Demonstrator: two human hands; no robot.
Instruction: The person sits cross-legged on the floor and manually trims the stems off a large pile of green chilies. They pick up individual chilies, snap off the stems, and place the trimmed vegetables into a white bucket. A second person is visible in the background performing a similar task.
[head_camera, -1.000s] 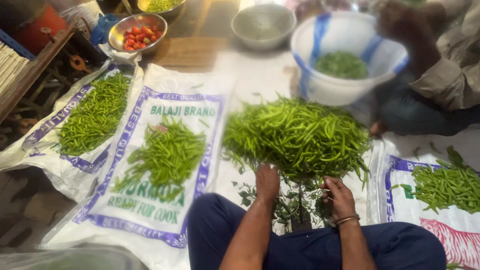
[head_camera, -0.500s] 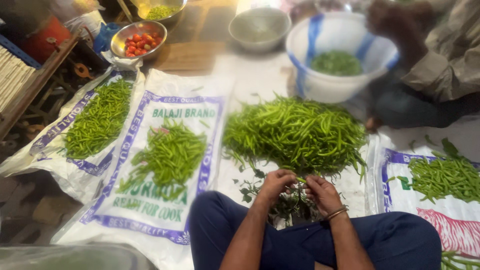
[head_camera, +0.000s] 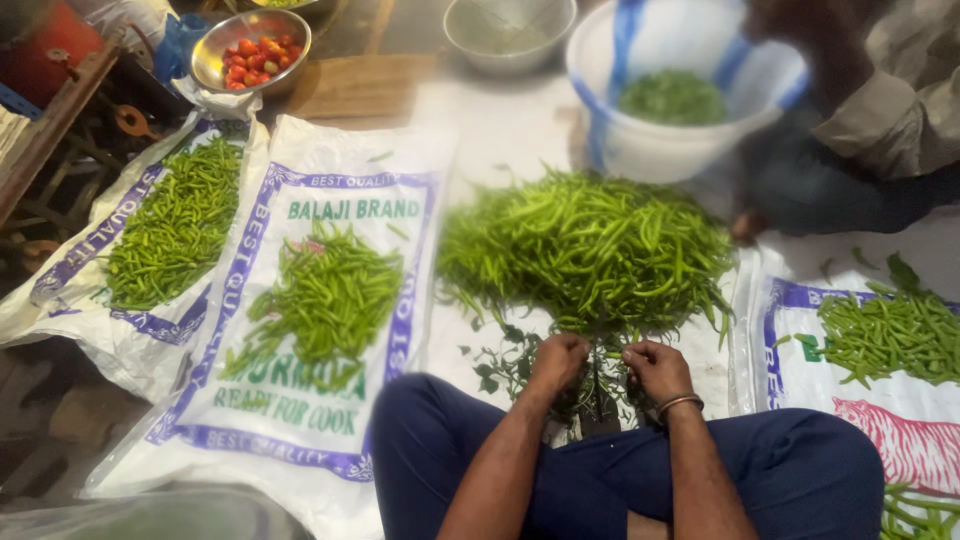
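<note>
We sit cross-legged on the floor, our left hand (head_camera: 558, 358) and right hand (head_camera: 655, 368) curled into loose fists just beside each other. They rest over a dark heap of stems (head_camera: 596, 392) at the near edge of the big chilli pile (head_camera: 590, 245); what they pinch we cannot tell. Sorted chillies (head_camera: 325, 295) lie on the sack (head_camera: 300, 420) to our left. A white bucket (head_camera: 650, 140) stands beyond the pile, beside another person's sleeve (head_camera: 895, 100).
</note>
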